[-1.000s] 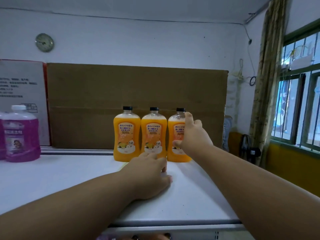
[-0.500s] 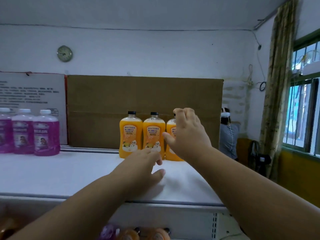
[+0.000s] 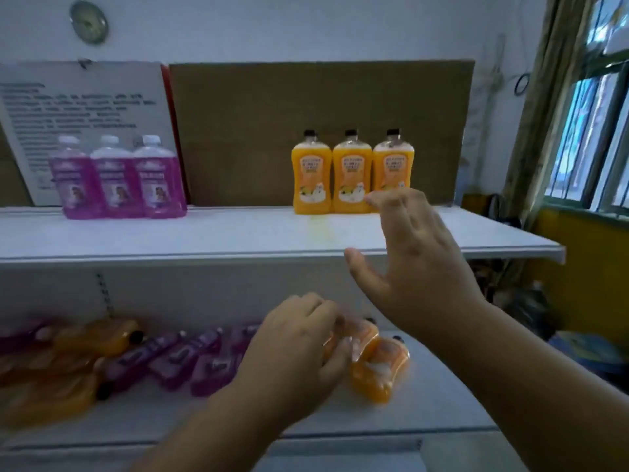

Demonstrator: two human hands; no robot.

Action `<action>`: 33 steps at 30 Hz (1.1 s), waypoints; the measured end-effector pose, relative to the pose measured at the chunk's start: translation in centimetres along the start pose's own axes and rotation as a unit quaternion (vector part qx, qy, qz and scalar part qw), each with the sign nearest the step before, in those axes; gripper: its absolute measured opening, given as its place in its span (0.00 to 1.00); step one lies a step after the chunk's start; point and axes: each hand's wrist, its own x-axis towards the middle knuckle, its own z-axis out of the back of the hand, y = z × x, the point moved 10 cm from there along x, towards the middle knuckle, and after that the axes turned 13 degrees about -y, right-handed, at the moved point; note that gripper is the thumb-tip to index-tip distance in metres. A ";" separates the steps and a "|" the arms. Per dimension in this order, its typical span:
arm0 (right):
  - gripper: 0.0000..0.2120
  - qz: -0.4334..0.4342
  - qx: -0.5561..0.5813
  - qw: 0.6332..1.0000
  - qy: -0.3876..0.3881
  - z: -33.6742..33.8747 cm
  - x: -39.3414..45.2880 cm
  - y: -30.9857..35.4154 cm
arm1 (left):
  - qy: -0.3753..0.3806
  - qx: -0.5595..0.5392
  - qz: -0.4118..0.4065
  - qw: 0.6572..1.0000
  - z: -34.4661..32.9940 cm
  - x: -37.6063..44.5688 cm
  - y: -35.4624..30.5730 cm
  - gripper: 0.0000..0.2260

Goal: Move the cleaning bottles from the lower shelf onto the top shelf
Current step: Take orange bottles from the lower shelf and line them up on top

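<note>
Our left hand (image 3: 299, 349) curls over an orange bottle (image 3: 354, 338) lying on the lower shelf (image 3: 442, 396), gripping it, while our right hand (image 3: 418, 264) hangs spread and empty just above. Three orange bottles (image 3: 352, 175) stand upright on the top shelf (image 3: 238, 233), purple bottles (image 3: 117, 180) to their left.

The left hand (image 3: 299, 349) reaches forward and down, back of the hand up, its fingers curled over an orange bottle (image 3: 360, 338) lying on the lower shelf, thumb underneath at the bottle's near side. The right hand (image 3: 415, 264) hangs in the air above and to the right of that bottle, palm down, fingers spread and relaxed, thumb pointing left, holding nothing. Both bare forearms stretch in from the bottom edge.
</note>
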 end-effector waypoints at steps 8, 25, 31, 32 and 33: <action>0.27 -0.085 -0.020 0.991 0.096 -2.7 -10.8 -0.8 | 0.103 -0.019 0.071 0.992 -7.7 -8.1 3.3 0.10; 0.28 -0.119 -0.053 0.974 0.185 -8.5 -16.8 -15.8 | 0.314 0.144 0.327 0.880 -29.4 -6.3 6.7 0.46; 0.25 -0.104 -0.017 0.970 0.218 -11.7 -18.2 -18.4 | 0.276 -0.112 0.533 0.792 -28.0 -9.5 6.2 0.42; 0.23 -0.098 -0.008 0.972 0.211 -12.3 -18.3 -18.3 | 0.233 -0.203 0.572 0.760 -27.1 -10.4 6.0 0.42; 0.22 -0.097 0.003 0.974 0.206 -13.1 -18.5 -18.3 | 0.185 -0.269 0.590 0.738 -25.7 -11.1 5.9 0.42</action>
